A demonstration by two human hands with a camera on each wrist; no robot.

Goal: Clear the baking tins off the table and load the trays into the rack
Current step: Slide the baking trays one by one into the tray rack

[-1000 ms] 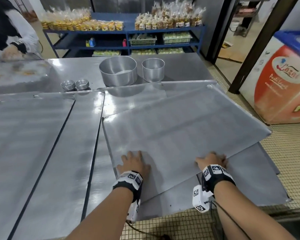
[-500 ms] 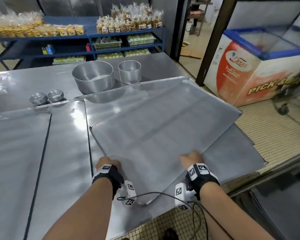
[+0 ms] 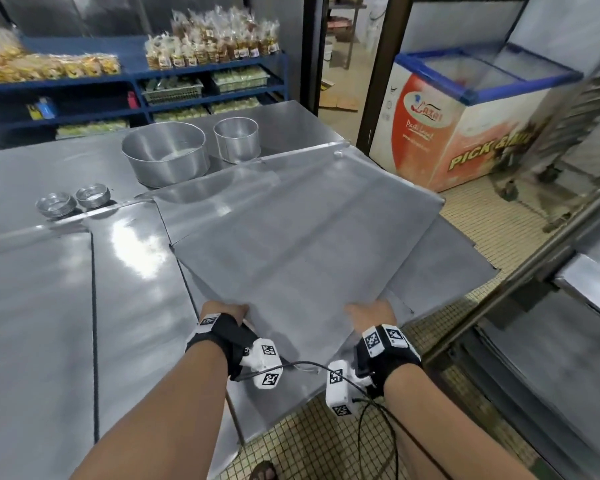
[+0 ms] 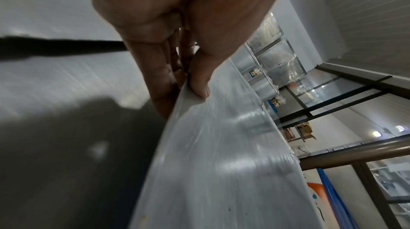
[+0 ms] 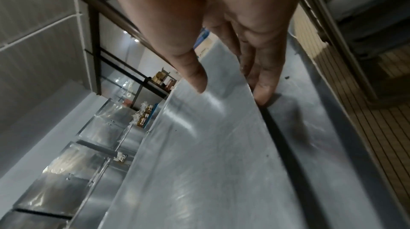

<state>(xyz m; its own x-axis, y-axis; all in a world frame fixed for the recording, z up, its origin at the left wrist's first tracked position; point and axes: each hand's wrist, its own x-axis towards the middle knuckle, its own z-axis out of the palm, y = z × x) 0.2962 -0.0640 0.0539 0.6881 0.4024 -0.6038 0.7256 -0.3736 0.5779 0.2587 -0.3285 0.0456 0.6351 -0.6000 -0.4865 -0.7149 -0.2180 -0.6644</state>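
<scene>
A large flat metal tray [image 3: 302,244] lies askew on top of other trays on the steel table [image 3: 42,174], its near edge raised. My left hand [image 3: 227,311] pinches that near edge, thumb on top and fingers beneath, as the left wrist view shows on the tray [image 4: 221,153]. My right hand [image 3: 369,311] holds the same edge further right, thumb over the tray [image 5: 199,145] and fingers under it. Two round baking tins, a wide one [image 3: 165,154] and a narrower one [image 3: 237,139], stand at the back. Two small foil tins [image 3: 72,199] sit to the left.
More flat trays [image 3: 125,278] cover the table to the left and beneath. A tray rack [image 3: 568,140] stands blurred at the right beyond a metal rail [image 3: 520,268]. A chest freezer [image 3: 465,112] sits behind, and blue shelves [image 3: 125,81] of packaged goods line the back.
Both hands went from lying flat on the tray to pinching its near edge and lifting it. My view has swung right, bringing the freezer and rack into sight.
</scene>
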